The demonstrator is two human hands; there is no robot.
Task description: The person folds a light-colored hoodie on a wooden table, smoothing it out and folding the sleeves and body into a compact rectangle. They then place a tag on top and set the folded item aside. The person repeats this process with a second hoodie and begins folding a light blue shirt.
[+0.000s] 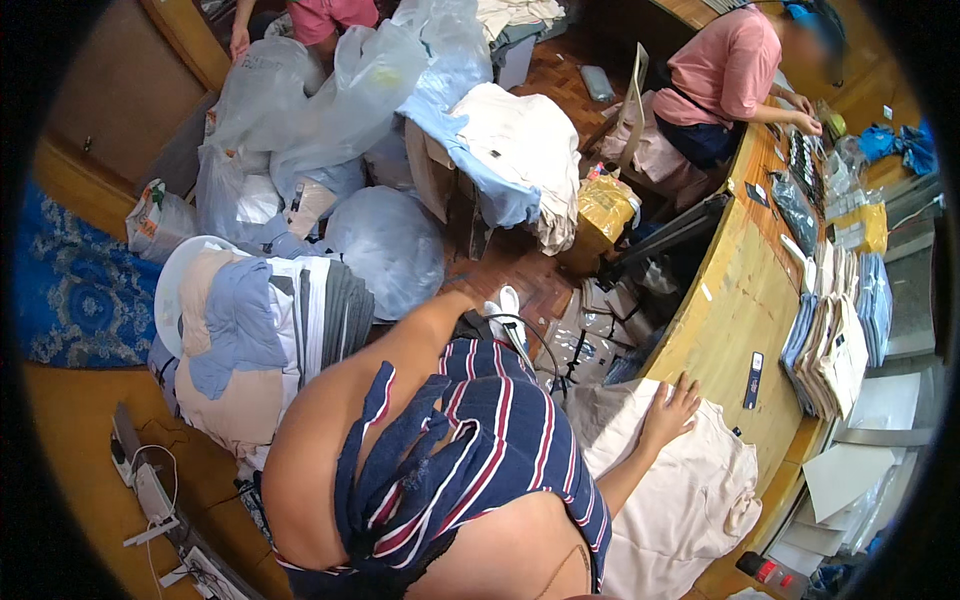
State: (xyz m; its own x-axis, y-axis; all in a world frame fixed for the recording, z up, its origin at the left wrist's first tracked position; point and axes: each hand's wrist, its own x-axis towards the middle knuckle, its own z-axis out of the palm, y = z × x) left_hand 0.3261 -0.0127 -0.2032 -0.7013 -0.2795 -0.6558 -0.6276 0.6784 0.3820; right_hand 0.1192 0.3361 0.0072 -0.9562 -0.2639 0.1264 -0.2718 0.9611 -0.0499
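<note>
My right hand (672, 412) lies flat on a cream garment (690, 500), fingers spread, by the near edge of the wooden table. The garment is spread out, with one end at the table's edge. My left arm stretches forward, bent at the elbow; the left hand itself is hidden behind my striped top. Just ahead of that elbow is a white object (508, 305) with a black cord, its kind unclear. A dark narrow label-like strip (753, 380) rests on the table beyond my right hand.
Stacks of folded garments (835, 330) stand along the table's right side. Up the table sits a person in pink (725, 65). Large clear plastic bags (385, 250) fill the floor at left, near a clothes pile (240, 340). Cream and blue garments (520, 140) drape ahead beside a yellow-taped box (603, 215).
</note>
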